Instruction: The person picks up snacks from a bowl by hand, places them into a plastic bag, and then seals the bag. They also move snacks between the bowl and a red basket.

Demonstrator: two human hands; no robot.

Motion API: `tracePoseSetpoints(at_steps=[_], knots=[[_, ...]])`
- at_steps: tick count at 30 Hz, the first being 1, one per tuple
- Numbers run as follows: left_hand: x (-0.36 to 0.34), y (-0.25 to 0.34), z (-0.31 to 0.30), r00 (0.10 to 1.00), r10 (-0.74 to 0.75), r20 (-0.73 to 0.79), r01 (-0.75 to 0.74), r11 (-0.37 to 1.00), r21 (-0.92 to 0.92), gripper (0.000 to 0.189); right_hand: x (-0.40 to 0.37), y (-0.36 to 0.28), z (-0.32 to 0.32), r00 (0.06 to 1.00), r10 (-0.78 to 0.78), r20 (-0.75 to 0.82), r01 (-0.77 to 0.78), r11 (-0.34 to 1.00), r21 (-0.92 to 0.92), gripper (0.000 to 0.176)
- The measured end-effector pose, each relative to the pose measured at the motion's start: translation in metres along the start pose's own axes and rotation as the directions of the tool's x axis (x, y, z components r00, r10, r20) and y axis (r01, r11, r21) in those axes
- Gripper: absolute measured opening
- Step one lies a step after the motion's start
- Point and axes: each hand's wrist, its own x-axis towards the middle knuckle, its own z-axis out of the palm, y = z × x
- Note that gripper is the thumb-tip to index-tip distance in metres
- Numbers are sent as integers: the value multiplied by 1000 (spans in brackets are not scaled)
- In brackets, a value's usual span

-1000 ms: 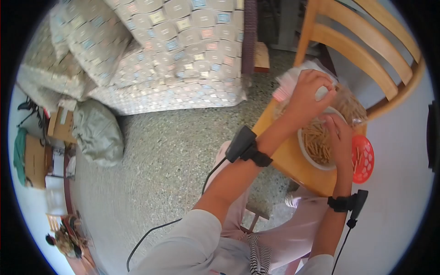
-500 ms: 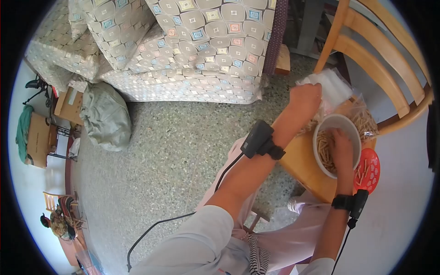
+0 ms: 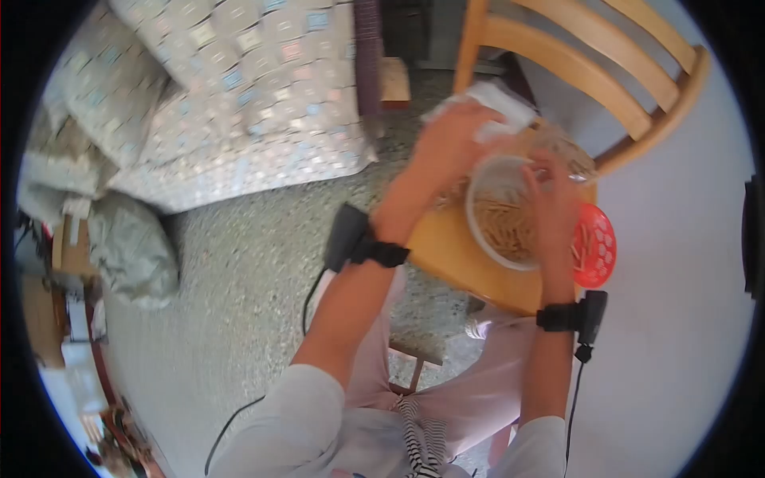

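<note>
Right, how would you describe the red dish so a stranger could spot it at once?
Find the wooden chair by the pale wall. On its seat stands the white bowl of thin tan sticks; look just right of it, past the right hand. The red dish there holds a few sticks, its bright colour setting it apart from the pale bowl.

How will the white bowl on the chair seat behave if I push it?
The bowl would probably slide rather than roll, since it stands mouth-up on a flat-looking seat. The loose brown sticks inside should add some weight, and would likely shift if it tilts.
</note>
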Motion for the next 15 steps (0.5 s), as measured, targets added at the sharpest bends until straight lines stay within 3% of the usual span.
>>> tracePoseSetpoints(at_steps=[2, 4, 8, 12, 15], knots=[[-6, 17, 4, 971, -103, 217, 138, 979, -149, 27, 2, 1, 0, 994, 89, -57, -89, 996, -4, 27], [-9, 12, 21, 972, -1, 235, 19, 997, -74, 27, 1, 5, -1, 997, 44, -56, -45, 999, -21, 28], [-8, 18, 24, 981, 19, 191, -9, 999, -54, 25, 0, -5, -5, 995, 64, -83, -65, 998, -12, 26], [-5, 28, 27, 986, -97, 133, 114, 985, -126, 24, -1, -5, -8, 997, 78, 10, -77, 995, -59, 24], [-4, 30, 27, 978, -185, 99, 202, 960, -192, 25, -2, 10, 0, 993, 118, 20, -119, 992, 32, 24]])
